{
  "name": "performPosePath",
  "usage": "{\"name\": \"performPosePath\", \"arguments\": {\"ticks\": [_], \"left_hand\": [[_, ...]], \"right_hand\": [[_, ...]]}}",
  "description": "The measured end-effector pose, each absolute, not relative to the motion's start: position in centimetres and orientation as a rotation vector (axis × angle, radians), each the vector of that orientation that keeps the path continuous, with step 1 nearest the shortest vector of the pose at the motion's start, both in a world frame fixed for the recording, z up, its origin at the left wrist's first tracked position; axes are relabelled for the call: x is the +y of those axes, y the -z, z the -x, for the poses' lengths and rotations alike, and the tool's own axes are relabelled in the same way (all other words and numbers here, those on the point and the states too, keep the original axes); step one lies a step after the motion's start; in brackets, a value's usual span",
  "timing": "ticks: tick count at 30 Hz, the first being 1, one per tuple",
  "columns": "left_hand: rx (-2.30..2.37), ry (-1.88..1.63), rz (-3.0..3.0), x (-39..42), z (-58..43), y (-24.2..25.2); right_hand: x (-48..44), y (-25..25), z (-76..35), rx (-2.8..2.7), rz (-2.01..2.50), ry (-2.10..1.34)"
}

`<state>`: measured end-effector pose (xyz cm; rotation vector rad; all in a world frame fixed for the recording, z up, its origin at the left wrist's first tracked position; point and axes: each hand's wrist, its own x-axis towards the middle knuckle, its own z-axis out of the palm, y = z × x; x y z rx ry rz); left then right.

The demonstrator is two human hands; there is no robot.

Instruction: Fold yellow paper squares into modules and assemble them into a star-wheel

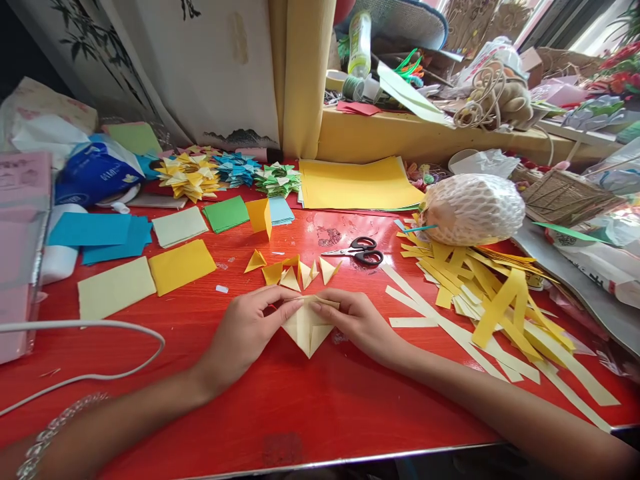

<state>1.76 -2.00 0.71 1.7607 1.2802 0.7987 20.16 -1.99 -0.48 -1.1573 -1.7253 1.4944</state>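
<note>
A pale cream sheet of folded paper [309, 333] is held between both my hands, its pointed end toward me and creases running down its middle. My left hand [255, 320] pinches its upper left edge between thumb and fingers. On the upper right edge, my right hand [357, 320] has the same pinch, with the thumb on top. Just beyond my fingers stand several small folded yellow and cream paper triangles [274, 272]. Black-handled scissors [367, 252] lie behind my right hand, blades pointing left.
Stacks of blue [90, 230], cream [117, 290] and yellow paper rectangles [183, 267] lie on the left. A heap of yellow paper strips [505, 307] covers the right side, beside a net-wrapped round object [473, 208]. A white cable [125, 325] curves across the red table [210, 433].
</note>
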Motion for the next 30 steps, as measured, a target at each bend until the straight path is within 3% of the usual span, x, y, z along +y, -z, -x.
{"name": "performPosePath", "arguments": {"ticks": [6, 14, 30], "left_hand": [[1.387, -0.882, -1.889, -2.6, -1.9, -0.4], [1.039, -1.062, -2.475, -2.0, -0.9, 0.3], [0.832, -1.019, -2.577, -1.7, -0.3, 0.6]], "right_hand": [[-2.0, 0.2, -20.2, -1.898, 1.178, -1.420], [-2.0, 0.1, -20.2, -1.881, 1.163, -1.455], [-1.8, 0.4, -20.4, -1.742, 1.142, -1.566]]}}
